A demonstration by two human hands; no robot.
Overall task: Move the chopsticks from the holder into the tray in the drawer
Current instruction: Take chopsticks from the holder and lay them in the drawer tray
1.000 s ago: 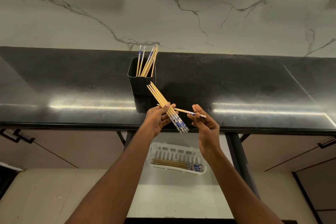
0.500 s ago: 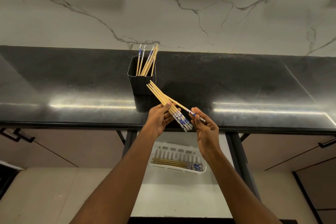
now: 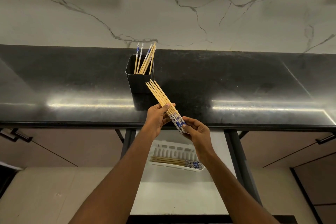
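Note:
A black square holder (image 3: 135,78) stands on the dark countertop with several bamboo chopsticks (image 3: 145,59) upright in it. I hold a bundle of several chopsticks (image 3: 160,95) slanting up-left above the counter's front edge. My left hand (image 3: 157,116) grips the bundle at its middle. My right hand (image 3: 195,129) is closed around its blue-patterned ends. Below, in the open drawer, a white slotted tray (image 3: 172,150) holds several chopsticks (image 3: 174,161) lying flat along its front side.
The glossy black countertop (image 3: 236,85) runs across the view, backed by a white marble wall. The open white drawer (image 3: 180,198) sits below my arms, between closed cabinet fronts with dark handles (image 3: 325,139).
The single chopstick my right hand held apart has been swung into line with the bundle. Both hands now hold one aligned bundle, and my right hand has closed over its patterned ends.

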